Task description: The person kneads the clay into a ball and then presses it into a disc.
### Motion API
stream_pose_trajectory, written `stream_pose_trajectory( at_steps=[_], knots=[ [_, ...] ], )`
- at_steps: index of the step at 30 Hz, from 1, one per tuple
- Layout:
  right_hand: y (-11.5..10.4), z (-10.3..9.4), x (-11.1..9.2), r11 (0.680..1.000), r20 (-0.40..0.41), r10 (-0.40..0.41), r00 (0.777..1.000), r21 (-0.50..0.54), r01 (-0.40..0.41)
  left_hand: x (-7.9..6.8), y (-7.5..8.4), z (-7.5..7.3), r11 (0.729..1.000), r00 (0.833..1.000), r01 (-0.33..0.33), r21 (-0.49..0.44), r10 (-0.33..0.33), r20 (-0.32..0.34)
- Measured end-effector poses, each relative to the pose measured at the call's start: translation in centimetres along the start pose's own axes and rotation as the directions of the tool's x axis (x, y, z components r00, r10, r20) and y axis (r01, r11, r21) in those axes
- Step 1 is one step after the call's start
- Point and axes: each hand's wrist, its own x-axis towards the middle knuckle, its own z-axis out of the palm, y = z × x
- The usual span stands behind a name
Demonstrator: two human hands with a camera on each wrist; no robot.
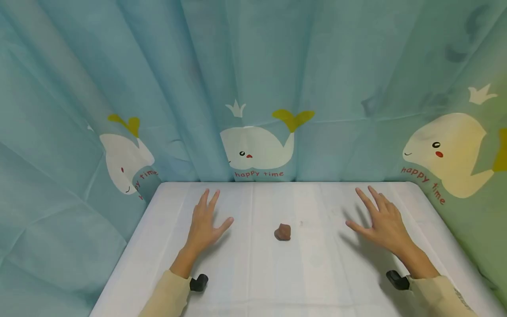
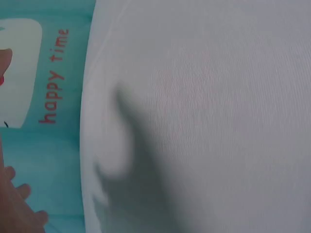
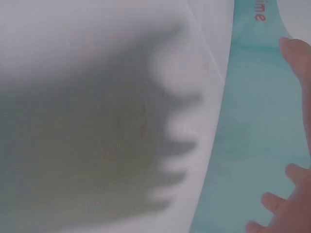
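A small reddish-brown lump [image 1: 283, 232] with an uneven, faceted shape lies on the white-covered table [image 1: 317, 281], between the two hands. To its left my left hand [image 1: 203, 226] is held over the cloth, fingers extended and thumb spread toward the lump. My right hand [image 1: 382, 222] hovers on the other side, its fingers spread and casting a shadow on the cloth. Both hands hold nothing and are apart from the lump. Only part of the left hand [image 2: 14, 204] shows at the edge of the left wrist view, and part of the right hand [image 3: 291, 208] in the right wrist view.
A blue-green curtain [image 1: 261, 66] with printed whales and "happy time" lettering hangs behind and beside the table. Each wrist carries a small black device, one at the left sleeve [image 1: 168, 293] and one at the right sleeve [image 1: 439, 295].
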Motion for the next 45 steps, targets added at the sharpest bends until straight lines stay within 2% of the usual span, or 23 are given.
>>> stream_pose_trajectory(
  at_steps=[7, 11, 15, 19, 24, 28, 31, 36, 42, 45],
  knots=[
    [-2.0, 1.8, 1.5, 0.992, 0.093, -0.027, 0.995, 0.128, 0.015, 0.3, 1.8, 1.8, 0.980, 0.999, 0.049, -0.191, -0.044, 0.030],
    [-3.4, 2.9, 2.5, 0.971, 0.130, -0.089, 0.988, 0.232, 0.057, 0.6, 2.7, 2.7, 0.961, 0.998, 0.041, -0.274, -0.026, 0.058],
    [-5.2, 4.0, 3.3, 0.947, 0.198, -0.111, 0.974, 0.318, 0.044, 1.2, 3.7, 3.4, 0.938, 0.998, 0.028, -0.345, -0.009, 0.059],
    [-7.2, 5.1, 4.1, 0.928, 0.275, -0.125, 0.953, 0.372, 0.014, 1.7, 4.6, 4.2, 0.901, 0.998, 0.018, -0.433, 0.007, 0.056],
    [-9.2, 6.6, 4.5, 0.895, 0.338, -0.183, 0.923, 0.445, 0.014, 2.2, 5.7, 5.0, 0.840, 0.996, 0.043, -0.540, 0.006, 0.088],
    [-10.6, 7.7, 4.6, 0.867, 0.345, -0.250, 0.905, 0.495, 0.050, 2.6, 6.6, 5.2, 0.777, 0.991, 0.101, -0.621, -0.026, 0.129],
    [-11.5, 8.3, 4.6, 0.861, 0.354, -0.285, 0.891, 0.502, 0.076, 2.8, 7.2, 5.4, 0.738, 0.987, 0.132, -0.661, -0.039, 0.154],
    [-12.5, 8.8, 4.5, 0.861, 0.367, -0.309, 0.877, 0.501, 0.094, 2.9, 8.2, 5.4, 0.713, 0.983, 0.161, -0.683, -0.052, 0.178],
    [-12.7, 9.4, 4.4, 0.861, 0.352, -0.329, 0.876, 0.494, 0.125, 3.1, 10.4, 3.5, 0.680, 0.968, 0.225, -0.698, -0.075, 0.239],
    [-12.6, 9.6, 4.5, 0.859, 0.357, -0.329, 0.874, 0.499, 0.119, 3.1, 10.4, 3.7, 0.672, 0.963, 0.246, -0.698, -0.086, 0.256]
  ],
)
